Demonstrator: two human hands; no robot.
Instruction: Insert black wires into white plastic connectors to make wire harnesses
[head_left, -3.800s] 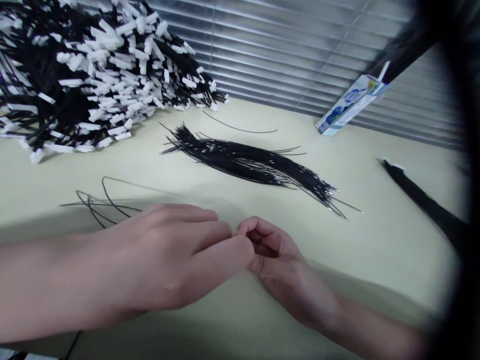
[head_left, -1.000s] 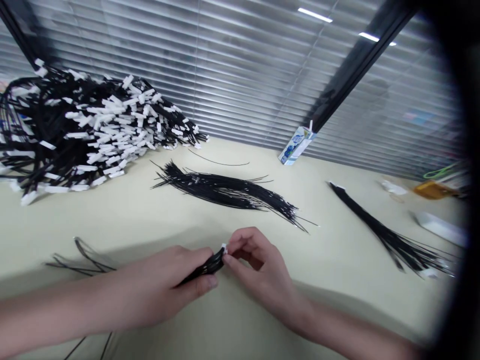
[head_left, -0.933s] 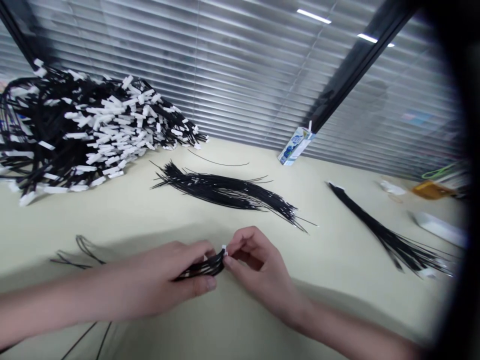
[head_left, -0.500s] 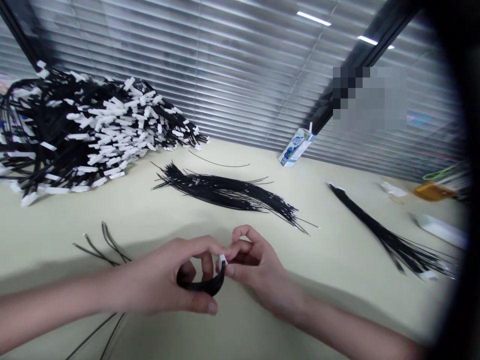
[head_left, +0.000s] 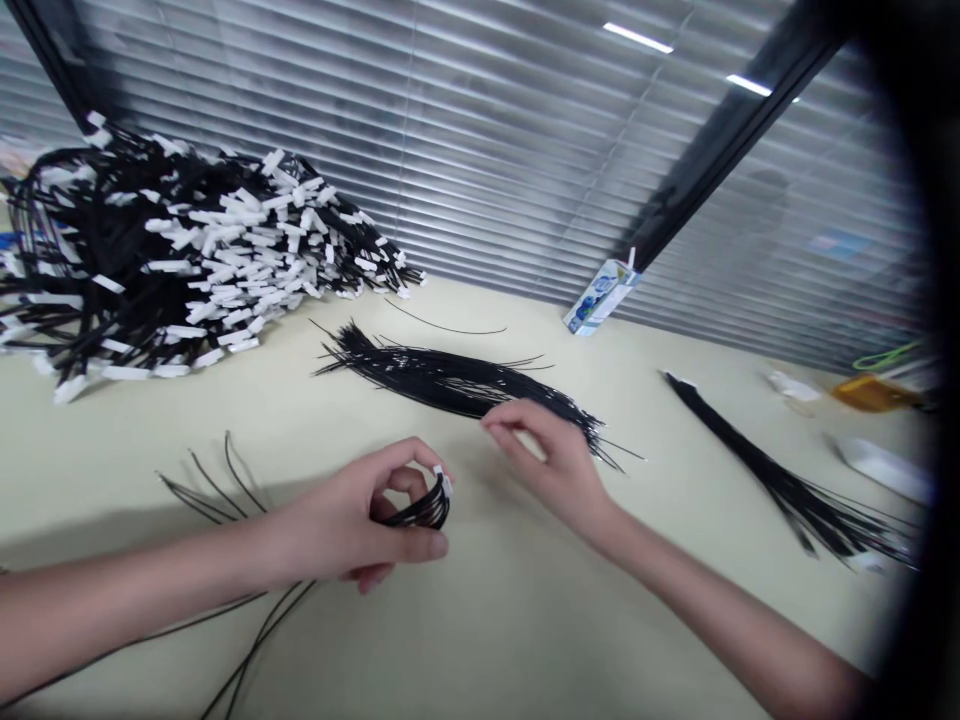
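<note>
- Head view: left hand [head_left: 352, 515] curled, forefinger arched above, thumb extended below, holding black wires [head_left: 427, 512] with a white connector [head_left: 444, 483] at its fingertips.
- Wire ends emerge on both sides of the left forearm.
- Right hand [head_left: 559, 455] apart from the left, thumb and forefinger tips nearly meeting; grip on any wire cannot be determined.
- Loose wire bundle [head_left: 427, 374] lies just beyond both hands.

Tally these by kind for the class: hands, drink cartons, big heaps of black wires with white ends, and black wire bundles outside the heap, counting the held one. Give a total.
Left hand and right hand: 2
Drink carton: 1
Heap of white-ended wires: 1
Held bundle, middle bundle, right-side bundle: 3
Total: 7
</note>
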